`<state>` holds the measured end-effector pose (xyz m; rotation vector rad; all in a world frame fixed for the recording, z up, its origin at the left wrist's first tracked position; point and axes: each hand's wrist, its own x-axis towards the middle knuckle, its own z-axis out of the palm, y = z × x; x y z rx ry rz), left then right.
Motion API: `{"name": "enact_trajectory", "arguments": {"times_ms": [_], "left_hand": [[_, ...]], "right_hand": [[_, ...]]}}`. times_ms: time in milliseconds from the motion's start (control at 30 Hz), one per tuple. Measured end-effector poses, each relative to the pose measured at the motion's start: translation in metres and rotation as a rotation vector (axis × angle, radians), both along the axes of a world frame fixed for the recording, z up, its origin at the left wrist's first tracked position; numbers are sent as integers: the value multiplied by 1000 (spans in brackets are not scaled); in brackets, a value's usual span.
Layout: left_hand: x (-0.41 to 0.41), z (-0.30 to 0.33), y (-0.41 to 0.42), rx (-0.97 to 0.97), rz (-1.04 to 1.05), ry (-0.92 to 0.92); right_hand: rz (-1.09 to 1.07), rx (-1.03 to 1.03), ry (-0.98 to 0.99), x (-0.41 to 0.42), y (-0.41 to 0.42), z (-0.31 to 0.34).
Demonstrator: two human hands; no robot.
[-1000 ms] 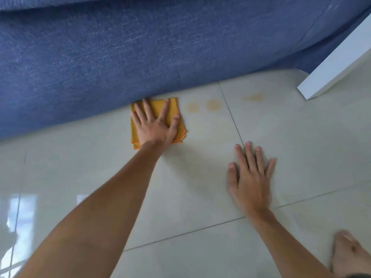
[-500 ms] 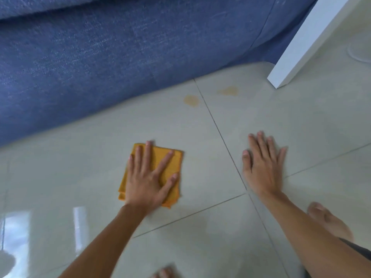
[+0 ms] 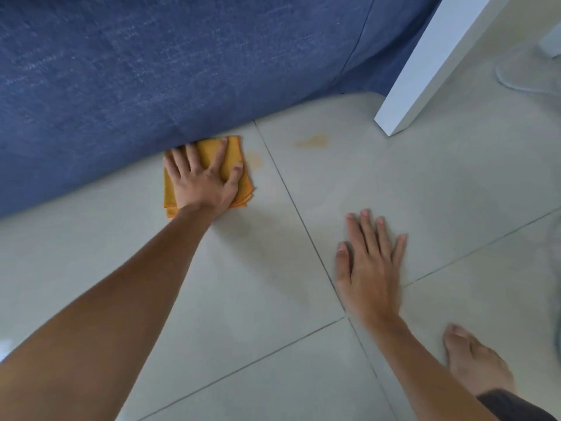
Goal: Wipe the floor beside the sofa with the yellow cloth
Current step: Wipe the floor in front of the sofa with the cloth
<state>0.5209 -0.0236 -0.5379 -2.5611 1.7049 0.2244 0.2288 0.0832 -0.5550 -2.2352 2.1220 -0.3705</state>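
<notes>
The folded yellow cloth (image 3: 235,158) lies flat on the pale tiled floor (image 3: 425,192), its far edge against the base of the blue sofa (image 3: 182,71). My left hand (image 3: 203,179) presses down on the cloth with fingers spread, fingertips touching the sofa fabric. My right hand (image 3: 370,262) lies flat on the floor to the right, palm down, holding nothing. An orange-brown stain (image 3: 256,158) shows just right of the cloth, and a second stain (image 3: 312,141) lies farther right across the tile joint.
A white furniture leg (image 3: 425,77) stands on the floor at the upper right, next to the sofa's corner. My bare foot (image 3: 476,360) rests at the lower right. Grey tile joints cross the floor near my right hand.
My left hand has pushed the cloth away from me, from the open tile back up against the sofa's base. The right hand stays flat on the floor.
</notes>
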Motion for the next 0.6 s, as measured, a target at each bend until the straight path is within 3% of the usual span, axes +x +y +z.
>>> {"name": "enact_trajectory", "arguments": {"times_ms": [167,333,467,600], "left_hand": [[-105,1,27,-21,-374,73],[-135,4,109,-31,-686,121],[-75,2,127,-34,-658,68],[-5,1,92,-34,-364,24]], "right_hand": [[-15,-135,-311,-11,-8,6],[-128,-142,-28,-48,-28,9],[-69,-85,54,-64,-24,4],[-89,-50,62,-60,-25,4]]}}
